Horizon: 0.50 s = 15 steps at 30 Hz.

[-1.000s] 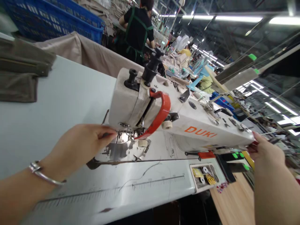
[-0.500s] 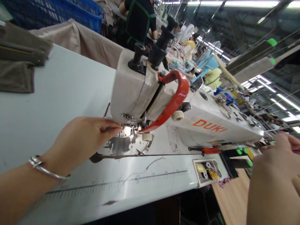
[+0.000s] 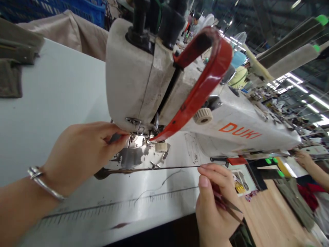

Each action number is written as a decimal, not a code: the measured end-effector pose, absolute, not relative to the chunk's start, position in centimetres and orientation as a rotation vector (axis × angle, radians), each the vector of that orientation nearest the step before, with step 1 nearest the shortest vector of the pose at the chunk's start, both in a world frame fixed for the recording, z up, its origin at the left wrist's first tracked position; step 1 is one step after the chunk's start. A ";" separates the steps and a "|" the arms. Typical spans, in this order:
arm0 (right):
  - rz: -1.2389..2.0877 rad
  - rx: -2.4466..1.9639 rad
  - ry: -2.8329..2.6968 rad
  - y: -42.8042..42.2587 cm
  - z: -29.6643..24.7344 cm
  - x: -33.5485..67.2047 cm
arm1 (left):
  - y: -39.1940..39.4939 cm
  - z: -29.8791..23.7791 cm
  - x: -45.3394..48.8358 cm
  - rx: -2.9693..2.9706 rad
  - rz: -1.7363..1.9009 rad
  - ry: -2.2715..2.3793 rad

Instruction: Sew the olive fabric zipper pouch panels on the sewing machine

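The white sewing machine (image 3: 133, 72) with a red thread take-up guard (image 3: 200, 82) stands before me. My left hand (image 3: 87, 151), a silver bangle at its wrist, pinches thumb and forefinger together beside the needle area, just left of the presser foot (image 3: 142, 140). What lies between those fingertips is too small to make out. Over the table's front part is my right hand (image 3: 218, 202), fingers curled around thread snips (image 3: 228, 207) whose two pointed blades stick out behind, toward the lower right. Its thumb and forefinger tips are close together.
A loose dark thread (image 3: 161, 185) lies by the ruler marks (image 3: 115, 204) on the table. Brown-green garment pieces (image 3: 15, 58) lie at far left. A bobbin tray (image 3: 241, 181) is at right, with another person's hand (image 3: 304, 159) beyond.
My right hand has come left from the machine's far end to the table front, and the snips now show. My view has moved closer to the machine; the left hand keeps its pinch.
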State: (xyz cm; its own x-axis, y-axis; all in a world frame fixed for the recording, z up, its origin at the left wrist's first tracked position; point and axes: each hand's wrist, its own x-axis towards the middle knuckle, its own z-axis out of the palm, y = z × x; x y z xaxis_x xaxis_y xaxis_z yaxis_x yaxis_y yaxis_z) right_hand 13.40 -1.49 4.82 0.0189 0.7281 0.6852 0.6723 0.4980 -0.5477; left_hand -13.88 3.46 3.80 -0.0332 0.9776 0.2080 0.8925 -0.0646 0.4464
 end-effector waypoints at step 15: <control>0.411 -1.124 -1.772 -1.4 4.4 12.3 | 3.7 4.2 -13.3 2.134 0.498 2.114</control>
